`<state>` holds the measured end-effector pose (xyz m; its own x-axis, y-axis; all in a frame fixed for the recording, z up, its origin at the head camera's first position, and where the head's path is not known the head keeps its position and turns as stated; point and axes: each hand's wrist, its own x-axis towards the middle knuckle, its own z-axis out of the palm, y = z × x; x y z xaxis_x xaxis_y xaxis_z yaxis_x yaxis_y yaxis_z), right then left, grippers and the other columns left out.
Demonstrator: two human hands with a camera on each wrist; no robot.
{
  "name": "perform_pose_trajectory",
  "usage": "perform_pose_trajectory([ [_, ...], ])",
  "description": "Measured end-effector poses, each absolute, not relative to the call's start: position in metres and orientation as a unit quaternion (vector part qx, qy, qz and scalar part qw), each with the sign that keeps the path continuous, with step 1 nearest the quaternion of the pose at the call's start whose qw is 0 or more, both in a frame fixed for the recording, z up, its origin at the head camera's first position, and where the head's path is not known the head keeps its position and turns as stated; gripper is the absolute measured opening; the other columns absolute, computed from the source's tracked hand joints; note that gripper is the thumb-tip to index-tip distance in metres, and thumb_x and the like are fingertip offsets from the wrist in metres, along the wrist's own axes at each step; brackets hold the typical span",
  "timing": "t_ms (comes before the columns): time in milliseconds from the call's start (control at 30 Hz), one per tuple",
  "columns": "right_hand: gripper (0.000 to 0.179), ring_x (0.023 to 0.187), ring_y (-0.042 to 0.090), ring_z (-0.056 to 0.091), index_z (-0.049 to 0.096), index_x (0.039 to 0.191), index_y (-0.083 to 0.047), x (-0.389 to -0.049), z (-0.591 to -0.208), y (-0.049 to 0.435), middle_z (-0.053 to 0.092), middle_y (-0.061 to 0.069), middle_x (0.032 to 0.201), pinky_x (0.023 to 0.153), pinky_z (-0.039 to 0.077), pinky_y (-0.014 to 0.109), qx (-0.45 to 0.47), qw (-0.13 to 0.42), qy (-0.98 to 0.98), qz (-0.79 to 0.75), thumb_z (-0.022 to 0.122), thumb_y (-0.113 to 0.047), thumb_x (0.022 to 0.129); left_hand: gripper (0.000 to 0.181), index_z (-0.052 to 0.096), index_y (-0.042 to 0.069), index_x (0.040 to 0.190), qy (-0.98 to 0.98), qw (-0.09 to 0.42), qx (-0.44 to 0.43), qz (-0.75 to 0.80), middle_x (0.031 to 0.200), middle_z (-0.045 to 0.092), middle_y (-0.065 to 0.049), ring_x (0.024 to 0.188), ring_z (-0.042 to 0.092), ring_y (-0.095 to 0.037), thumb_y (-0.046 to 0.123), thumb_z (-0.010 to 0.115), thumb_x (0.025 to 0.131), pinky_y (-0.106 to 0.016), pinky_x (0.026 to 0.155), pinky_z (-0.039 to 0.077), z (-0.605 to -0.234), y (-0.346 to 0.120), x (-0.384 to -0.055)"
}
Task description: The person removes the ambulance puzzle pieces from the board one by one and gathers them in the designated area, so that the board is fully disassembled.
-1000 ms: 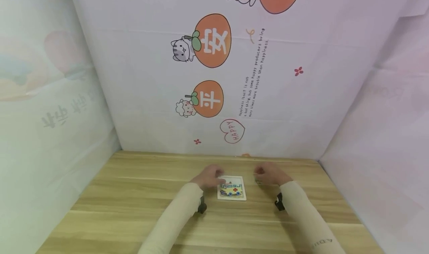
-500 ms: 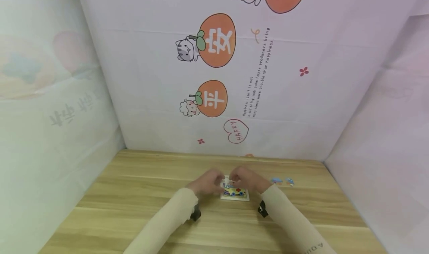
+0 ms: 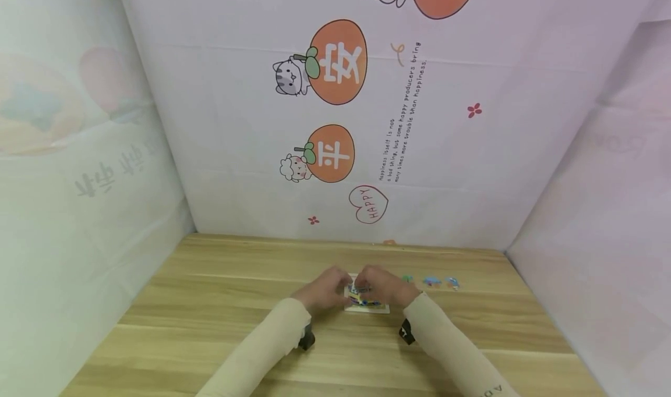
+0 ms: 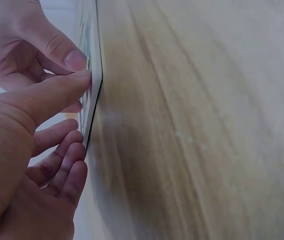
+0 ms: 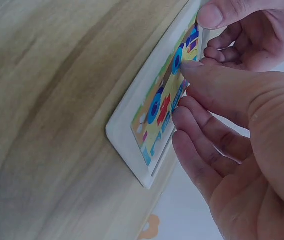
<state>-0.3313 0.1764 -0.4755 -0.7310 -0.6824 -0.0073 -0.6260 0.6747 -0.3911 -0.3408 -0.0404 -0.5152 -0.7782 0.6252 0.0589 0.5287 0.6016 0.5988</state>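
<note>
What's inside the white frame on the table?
Inside the white frame is a yellow vehicle picture with blue wheels and a red cross. The right hand covers some of it, so any gap there can't be seen.

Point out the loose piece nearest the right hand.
The green piece, leftmost of the three in the head view. The middle piece and rightmost piece look mostly blue and lie farther from the right hand.
</note>
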Motion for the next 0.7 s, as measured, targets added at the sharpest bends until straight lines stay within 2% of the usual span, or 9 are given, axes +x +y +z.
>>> perform_pose_trajectory([
  [200,0.009,0.098,0.025,0.074,0.080,0.099,-0.005,-0.329,-0.473,0.176,0.080,0.009,0.103,0.090,0.064,0.037,-0.360,0.077,0.912,-0.182,0.079,0.000,0.091,0.047,0.068,0.001,0.129,0.895,0.079,0.320,0.300,0.124,0.065,-0.009,0.117,0.059,-0.022,0.021,0.083,0.089,-0.041,0.108,0.054,-0.508,-0.038,-0.336],
  [433,0.011,0.097,0.025,0.074,0.079,0.098,-0.004,-0.331,-0.474,0.175,0.079,0.010,0.102,0.089,0.064,0.038,-0.347,0.079,0.917,-0.181,0.079,0.002,0.090,0.051,0.066,-0.001,0.132,0.897,0.101,0.302,0.306,0.125,0.063,-0.011,0.116,0.059,-0.023,0.021,0.084,0.090,-0.043,0.109,0.054,-0.500,-0.036,-0.332],
  [700,0.016,0.101,0.024,0.071,0.074,0.107,-0.002,-0.330,-0.475,0.174,0.075,0.009,0.108,0.091,0.063,0.040,-0.314,0.082,0.926,-0.193,0.078,-0.001,0.092,0.053,0.066,-0.002,0.132,0.897,0.100,0.303,0.305,0.126,0.066,-0.012,0.118,0.062,-0.024,0.021,0.086,0.089,-0.042,0.110,0.055,-0.504,-0.036,-0.338],
])
